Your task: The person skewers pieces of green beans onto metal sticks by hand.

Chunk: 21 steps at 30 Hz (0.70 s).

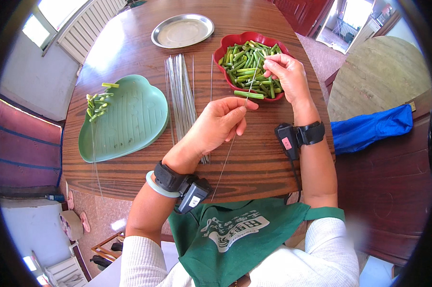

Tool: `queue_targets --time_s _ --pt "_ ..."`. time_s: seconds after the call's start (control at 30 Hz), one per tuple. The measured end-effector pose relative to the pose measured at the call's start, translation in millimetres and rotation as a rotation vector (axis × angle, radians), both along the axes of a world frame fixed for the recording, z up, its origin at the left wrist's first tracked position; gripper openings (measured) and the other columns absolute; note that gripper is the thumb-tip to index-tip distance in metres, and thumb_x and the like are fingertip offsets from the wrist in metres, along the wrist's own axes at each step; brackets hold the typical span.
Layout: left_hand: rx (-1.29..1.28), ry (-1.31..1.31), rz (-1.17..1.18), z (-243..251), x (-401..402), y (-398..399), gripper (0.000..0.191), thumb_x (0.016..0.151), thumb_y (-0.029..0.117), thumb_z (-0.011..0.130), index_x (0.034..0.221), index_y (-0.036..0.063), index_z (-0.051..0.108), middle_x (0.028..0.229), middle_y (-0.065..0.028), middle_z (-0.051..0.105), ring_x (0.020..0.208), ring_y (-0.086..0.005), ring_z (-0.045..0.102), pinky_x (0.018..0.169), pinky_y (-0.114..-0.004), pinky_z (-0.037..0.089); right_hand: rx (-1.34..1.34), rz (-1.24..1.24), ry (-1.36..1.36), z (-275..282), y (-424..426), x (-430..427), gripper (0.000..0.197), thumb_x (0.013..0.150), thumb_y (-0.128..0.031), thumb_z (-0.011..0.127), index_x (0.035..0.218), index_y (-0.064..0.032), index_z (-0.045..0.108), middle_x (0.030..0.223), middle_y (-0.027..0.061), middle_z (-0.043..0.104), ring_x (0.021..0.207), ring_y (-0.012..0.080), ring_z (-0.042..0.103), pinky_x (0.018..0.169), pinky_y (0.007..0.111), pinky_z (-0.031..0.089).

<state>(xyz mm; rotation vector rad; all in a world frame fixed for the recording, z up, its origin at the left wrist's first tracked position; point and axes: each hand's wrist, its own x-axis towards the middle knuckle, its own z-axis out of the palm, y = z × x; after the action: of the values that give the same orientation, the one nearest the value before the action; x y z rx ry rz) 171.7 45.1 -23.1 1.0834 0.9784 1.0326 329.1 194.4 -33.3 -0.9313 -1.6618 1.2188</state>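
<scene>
My left hand [225, 122] pinches a thin metal skewer [225, 163] that slants up over the table. A cut green stem piece [249, 94] sits crosswise on the skewer just above those fingers. My right hand [286, 73] has thumb and forefinger together near the skewer's upper end, at what looks like a small pale-green piece. Beneath it stands a red scalloped bowl [221, 48] full of cut green stems [250, 71]. Many bare metal skewers [182, 97] lie in a bundle left of the bowl. A green tray [140, 107] holds several skewers with stem pieces [98, 106] at their ends.
An oval metal plate [182, 31] rests at the far side of the wooden table [259, 150]. Two single skewers lie right of the bundle. A blue cloth [373, 127] and a round board [379, 75] are at the right. A cable hangs from my right wrist's device [287, 141].
</scene>
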Motion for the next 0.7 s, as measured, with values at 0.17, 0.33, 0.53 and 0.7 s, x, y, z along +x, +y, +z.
queue_targets --time_s 0.17,0.33,0.53,0.7 --pt "-0.015 0.041 0.006 -2.0 0.3 2.1 0.026 0.089 0.013 0.039 0.106 0.0004 0.053 0.057 0.0037 0.046 0.043 -0.0004 0.034 0.04 -0.014 0.026 -0.002 0.041 0.015 -0.4 -2.4 -1.0 0.012 0.077 -0.009 0.06 0.086 -0.0013 0.061 0.072 0.0016 0.06 0.061 0.0065 0.054 0.056 0.018 0.04" --pt "0.004 0.065 0.015 -4.3 -0.7 2.7 0.025 0.087 0.01 0.037 0.103 -0.0008 0.053 0.056 0.0021 0.047 0.042 -0.0021 0.036 0.039 -0.015 0.028 -0.014 0.066 0.059 -1.1 -2.3 -0.6 0.011 0.076 -0.009 0.061 0.085 -0.0013 0.06 0.071 0.0018 0.06 0.061 0.0068 0.054 0.056 0.018 0.04" --pt "0.01 0.083 -0.001 -3.0 -0.3 2.8 0.026 0.088 0.01 0.036 0.104 -0.0013 0.053 0.056 0.0022 0.046 0.043 -0.0021 0.036 0.039 -0.016 0.029 -0.028 0.037 0.124 -1.7 -0.9 -0.4 0.009 0.073 -0.006 0.064 0.079 -0.0005 0.061 0.07 0.0037 0.061 0.057 0.0077 0.055 0.052 0.018 0.04" --pt "0.011 0.081 -0.001 -4.4 0.0 2.6 0.026 0.089 0.012 0.037 0.105 -0.0005 0.053 0.056 0.003 0.046 0.042 -0.0012 0.035 0.039 -0.015 0.027 -0.039 0.033 0.135 -0.5 -2.1 -0.7 0.009 0.072 -0.006 0.065 0.079 -0.0008 0.061 0.07 0.0035 0.061 0.058 0.0076 0.055 0.053 0.018 0.041"
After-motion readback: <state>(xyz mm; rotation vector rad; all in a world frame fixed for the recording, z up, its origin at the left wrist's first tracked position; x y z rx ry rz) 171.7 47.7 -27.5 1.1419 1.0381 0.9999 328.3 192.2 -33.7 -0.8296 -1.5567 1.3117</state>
